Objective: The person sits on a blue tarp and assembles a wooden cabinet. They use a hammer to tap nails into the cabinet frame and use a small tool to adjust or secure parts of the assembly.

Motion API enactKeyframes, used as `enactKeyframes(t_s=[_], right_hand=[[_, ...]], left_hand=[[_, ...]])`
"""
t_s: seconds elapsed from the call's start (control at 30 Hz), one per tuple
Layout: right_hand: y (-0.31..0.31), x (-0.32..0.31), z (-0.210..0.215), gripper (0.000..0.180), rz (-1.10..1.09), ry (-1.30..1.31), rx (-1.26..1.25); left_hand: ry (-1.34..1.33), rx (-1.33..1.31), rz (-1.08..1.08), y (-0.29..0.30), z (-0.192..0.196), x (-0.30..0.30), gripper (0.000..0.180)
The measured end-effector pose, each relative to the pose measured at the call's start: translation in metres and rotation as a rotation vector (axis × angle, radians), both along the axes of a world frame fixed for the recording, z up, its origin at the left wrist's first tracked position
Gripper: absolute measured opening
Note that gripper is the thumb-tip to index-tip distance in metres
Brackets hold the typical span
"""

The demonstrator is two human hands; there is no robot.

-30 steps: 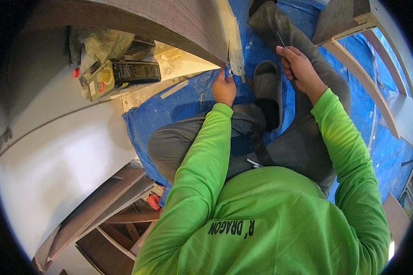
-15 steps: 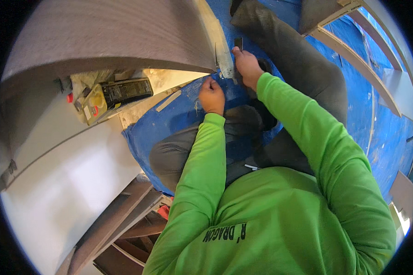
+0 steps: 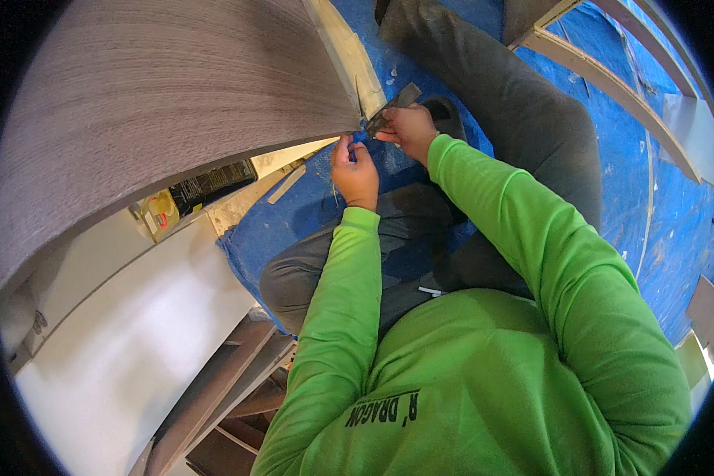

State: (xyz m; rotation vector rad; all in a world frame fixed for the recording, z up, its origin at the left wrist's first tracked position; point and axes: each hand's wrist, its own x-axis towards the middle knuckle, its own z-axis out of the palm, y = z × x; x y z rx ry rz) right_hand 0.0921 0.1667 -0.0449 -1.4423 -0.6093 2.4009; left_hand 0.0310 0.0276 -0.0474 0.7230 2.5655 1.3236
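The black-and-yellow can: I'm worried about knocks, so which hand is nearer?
Left. The left hand is apart, right of the can; the right hand is farther right.

Can (image 3: 210, 188) partly hidden, wood panel (image 3: 174, 95) cut off at top

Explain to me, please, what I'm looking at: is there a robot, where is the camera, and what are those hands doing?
There is no robot here, just a person's two bare hands. All the pictures come from one wide fisheye camera worn on the head, looking down, which is why straight edges bend. The green sleeves are the person's own. The right hand holds a dark flat piece by the corner of a wood-grain panel. The left hand is at that corner too; I cannot tell what it grips, if anything. A blue sheet covers the floor, with a pale strip near its edge. A yellow and black container is partly hidden behind the panel.
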Motion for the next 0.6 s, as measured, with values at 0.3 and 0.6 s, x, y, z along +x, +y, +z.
enactKeyframes(t_s=[0.3,0.6], right_hand=[[-0.013,-0.011,0.004,0.016,-0.167,-0.007,-0.082],[-0.006,-0.009,-0.017,0.027,-0.298,0.062,-0.084]], left_hand=[[-0.040,0.030,-0.011,0.002,0.005,0.003,0.033],[-0.032,0.013,-0.039,0.001,-0.002,-0.001,0.034]])
